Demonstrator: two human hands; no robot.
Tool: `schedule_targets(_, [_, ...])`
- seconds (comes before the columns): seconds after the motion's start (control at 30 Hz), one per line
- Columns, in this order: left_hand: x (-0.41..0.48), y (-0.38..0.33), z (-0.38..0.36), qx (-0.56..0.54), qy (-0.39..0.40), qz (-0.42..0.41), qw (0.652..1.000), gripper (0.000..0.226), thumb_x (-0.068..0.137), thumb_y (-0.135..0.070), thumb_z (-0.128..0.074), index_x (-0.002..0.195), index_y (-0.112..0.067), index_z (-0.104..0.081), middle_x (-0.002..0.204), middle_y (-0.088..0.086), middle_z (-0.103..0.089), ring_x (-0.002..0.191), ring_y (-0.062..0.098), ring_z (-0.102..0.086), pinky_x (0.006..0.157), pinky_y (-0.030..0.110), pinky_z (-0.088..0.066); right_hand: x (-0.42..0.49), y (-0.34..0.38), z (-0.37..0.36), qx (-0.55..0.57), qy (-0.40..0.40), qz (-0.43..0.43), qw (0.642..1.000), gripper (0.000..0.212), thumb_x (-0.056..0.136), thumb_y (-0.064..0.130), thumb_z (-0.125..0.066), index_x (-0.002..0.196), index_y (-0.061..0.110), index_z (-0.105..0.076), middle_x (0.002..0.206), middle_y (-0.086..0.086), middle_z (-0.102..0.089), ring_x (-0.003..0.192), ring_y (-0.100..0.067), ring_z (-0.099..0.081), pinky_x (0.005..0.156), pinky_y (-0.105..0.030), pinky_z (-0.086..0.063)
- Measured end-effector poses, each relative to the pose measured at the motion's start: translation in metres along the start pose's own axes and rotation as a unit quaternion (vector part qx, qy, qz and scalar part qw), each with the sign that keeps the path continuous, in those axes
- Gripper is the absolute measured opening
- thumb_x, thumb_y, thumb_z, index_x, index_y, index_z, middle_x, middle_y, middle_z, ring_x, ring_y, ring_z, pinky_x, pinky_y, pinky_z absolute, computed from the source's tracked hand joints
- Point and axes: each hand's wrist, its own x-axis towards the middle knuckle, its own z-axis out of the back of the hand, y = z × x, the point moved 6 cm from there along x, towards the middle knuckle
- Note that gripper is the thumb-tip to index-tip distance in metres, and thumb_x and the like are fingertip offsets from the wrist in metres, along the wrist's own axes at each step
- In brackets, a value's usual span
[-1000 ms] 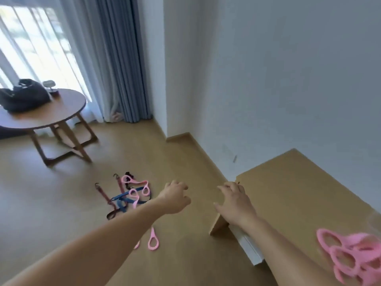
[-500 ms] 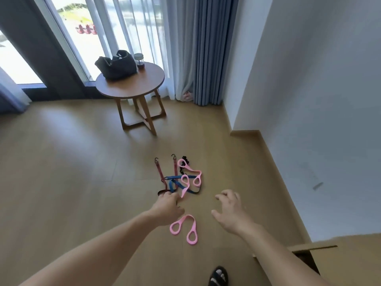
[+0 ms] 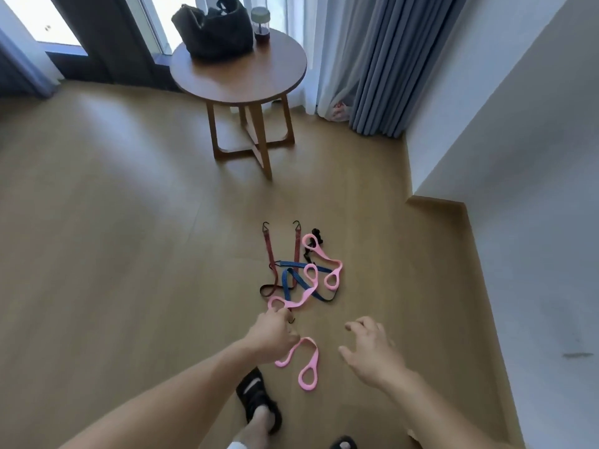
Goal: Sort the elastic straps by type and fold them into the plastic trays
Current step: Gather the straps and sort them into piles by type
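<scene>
Elastic straps lie in a tangled pile on the wooden floor: two red hooked cords (image 3: pixel 270 254), a blue cord (image 3: pixel 291 280), a black strap (image 3: pixel 316 238) and two pink looped straps (image 3: pixel 324 257). One more pink looped strap (image 3: pixel 308 361) lies apart, nearer to me. My left hand (image 3: pixel 270 335) hovers over the near end of the pile with loosely curled fingers and holds nothing; it hides part of a pink loop. To the right of the lone pink strap, my right hand (image 3: pixel 372 351) is spread and empty. No plastic tray is in view.
A round wooden side table (image 3: pixel 238 72) with a dark bag (image 3: pixel 214 27) and a small jar (image 3: pixel 261 22) stands beyond the pile. Grey curtains (image 3: pixel 389 59) hang at the back right. A white wall (image 3: pixel 518 189) runs along the right. My sandalled foot (image 3: pixel 259 400) is below the hands.
My view has swung left and down from the low wooden surface with pink straps to the floor pile. Both hands have come closer to the straps on the floor.
</scene>
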Motion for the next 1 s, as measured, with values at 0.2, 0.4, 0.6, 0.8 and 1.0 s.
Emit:
schedule_targets(0.2, [0.116, 0.048, -0.023, -0.041, 0.028, 0.042, 0.998, 0.049, 0.092, -0.026, -0.052, 0.140, -0.015, -0.047, 0.142, 0.005, -0.047, 0.127, 0.021, -0.048, 0.104, 0.033, -0.043, 0.124, 0.005, -0.055, 0.009, 0.048, -0.031, 0.998, 0.051, 0.097, 0.040, -0.049, 0.144, 0.022, -0.041, 0.145, 0.003, -0.039, 0.133, -0.018, -0.036, 0.108, -0.034, -0.035])
schedule_targets(0.4, [0.244, 0.107, -0.106, -0.064, 0.058, 0.098, 0.991, 0.050, 0.092, -0.028, -0.051, 0.139, -0.015, -0.047, 0.142, 0.005, -0.048, 0.129, 0.022, -0.047, 0.104, 0.035, -0.042, 0.255, -0.029, -0.158, 0.005, 0.102, -0.039, 0.994, 0.044, 0.097, 0.037, -0.047, 0.138, 0.021, -0.046, 0.141, 0.000, -0.042, 0.129, -0.022, -0.040, 0.100, -0.035, -0.040])
schedule_targets(0.6, [0.365, 0.167, -0.220, -0.123, 0.082, 0.145, 0.978, 0.046, 0.093, -0.026, -0.053, 0.136, -0.012, -0.050, 0.138, 0.005, -0.053, 0.125, 0.022, -0.052, 0.102, 0.032, -0.044, 0.381, -0.089, -0.281, -0.003, 0.124, -0.048, 0.991, 0.043, 0.096, 0.031, -0.046, 0.138, 0.021, -0.045, 0.138, -0.001, -0.042, 0.127, -0.023, -0.041, 0.096, -0.038, -0.041])
schedule_targets(0.8, [0.437, 0.221, -0.318, -0.150, 0.106, 0.184, 0.966, 0.041, 0.093, -0.026, -0.051, 0.132, -0.013, -0.053, 0.130, 0.004, -0.059, 0.115, 0.020, -0.058, 0.095, 0.027, -0.046, 0.452, -0.145, -0.399, -0.043, 0.173, -0.050, 0.983, 0.038, 0.094, 0.032, -0.053, 0.128, 0.018, -0.049, 0.130, -0.004, -0.045, 0.122, -0.026, -0.045, 0.094, -0.038, -0.043])
schedule_targets(1.0, [0.458, 0.230, -0.348, -0.182, 0.110, 0.191, 0.958, 0.016, 0.093, -0.020, -0.048, 0.088, -0.015, -0.062, 0.091, 0.005, -0.064, 0.082, 0.022, -0.057, 0.071, 0.026, -0.043, 0.470, -0.159, -0.431, -0.011, 0.144, -0.073, 0.987, 0.017, 0.095, 0.016, -0.043, 0.107, 0.012, -0.055, 0.113, -0.008, -0.060, 0.101, -0.030, -0.059, 0.078, -0.035, -0.045])
